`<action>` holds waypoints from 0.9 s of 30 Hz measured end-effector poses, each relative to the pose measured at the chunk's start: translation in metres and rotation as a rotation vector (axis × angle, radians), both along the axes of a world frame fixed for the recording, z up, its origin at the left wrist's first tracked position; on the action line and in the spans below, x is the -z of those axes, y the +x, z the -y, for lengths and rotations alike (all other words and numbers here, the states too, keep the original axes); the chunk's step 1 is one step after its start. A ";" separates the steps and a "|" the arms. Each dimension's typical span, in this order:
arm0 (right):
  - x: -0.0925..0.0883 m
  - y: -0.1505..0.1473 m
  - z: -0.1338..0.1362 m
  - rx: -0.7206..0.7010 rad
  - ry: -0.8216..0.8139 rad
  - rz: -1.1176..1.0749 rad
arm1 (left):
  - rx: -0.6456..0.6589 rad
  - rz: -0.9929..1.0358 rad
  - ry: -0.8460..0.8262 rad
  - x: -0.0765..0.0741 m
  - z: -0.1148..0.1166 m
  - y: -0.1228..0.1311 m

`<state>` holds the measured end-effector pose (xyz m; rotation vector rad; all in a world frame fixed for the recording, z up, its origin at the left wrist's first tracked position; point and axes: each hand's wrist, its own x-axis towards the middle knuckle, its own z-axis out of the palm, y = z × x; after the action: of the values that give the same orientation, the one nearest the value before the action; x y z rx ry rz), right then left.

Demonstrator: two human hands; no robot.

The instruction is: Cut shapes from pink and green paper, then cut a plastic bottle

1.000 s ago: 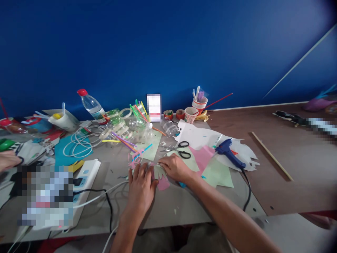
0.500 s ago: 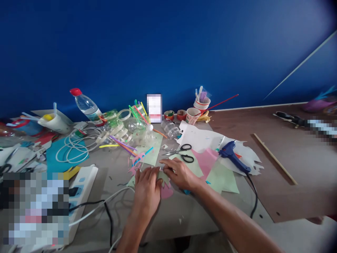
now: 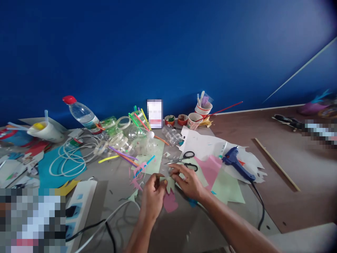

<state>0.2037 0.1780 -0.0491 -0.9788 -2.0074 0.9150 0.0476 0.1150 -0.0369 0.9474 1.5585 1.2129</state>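
Between my hands is a paper cutout, with a pale green piece (image 3: 170, 184) above a pink piece (image 3: 170, 202) that hangs below it. My left hand (image 3: 154, 191) pinches the left edge of the green paper, thumb in front. At its right upper edge, the fingers of my right hand (image 3: 188, 181) are closed on the same paper. Black-handled scissors (image 3: 190, 166) lie just beyond my right hand. Pink paper scraps (image 3: 138, 175) and a blue straw piece (image 3: 147, 163) rest beyond my left hand.
A blue glue gun (image 3: 237, 165) lies on white paper (image 3: 202, 140) at right, its cord trailing forward. A power strip (image 3: 83, 207) and cables are at left. Clear bottles (image 3: 84, 114), tape rolls (image 3: 119, 142), paper cups (image 3: 195, 120) and a phone (image 3: 154, 114) stand toward the blue wall.
The paper has come up off the table, and more of its green and pink parts shows. Both hands have shifted slightly, and the view has tilted a little.
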 end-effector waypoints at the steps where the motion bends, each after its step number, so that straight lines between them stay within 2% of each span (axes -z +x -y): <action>1: 0.001 0.003 -0.004 0.035 0.023 0.002 | -0.033 0.005 -0.001 0.000 -0.002 -0.002; 4: 0.004 0.014 -0.021 0.180 0.090 0.081 | -0.169 0.068 0.014 -0.001 -0.008 -0.010; 7: 0.005 0.027 -0.035 0.288 0.116 0.313 | -0.303 0.278 0.078 -0.006 -0.017 -0.011; 10: 0.005 0.034 -0.041 0.325 0.105 0.525 | -0.357 0.500 0.187 -0.017 -0.028 -0.003; 14: 0.005 0.036 -0.040 0.294 0.136 0.576 | -0.383 0.611 0.271 -0.025 -0.041 0.010; 21: -0.003 0.039 -0.038 0.245 0.151 0.605 | -0.372 0.660 0.171 -0.009 -0.054 0.010; 27: -0.002 0.041 -0.036 0.187 0.174 0.628 | -0.361 0.687 0.197 0.002 -0.054 0.009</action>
<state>0.2450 0.2145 -0.0467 -1.4487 -2.3923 0.3376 0.0569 0.1694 -0.0390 0.2948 1.0832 1.7417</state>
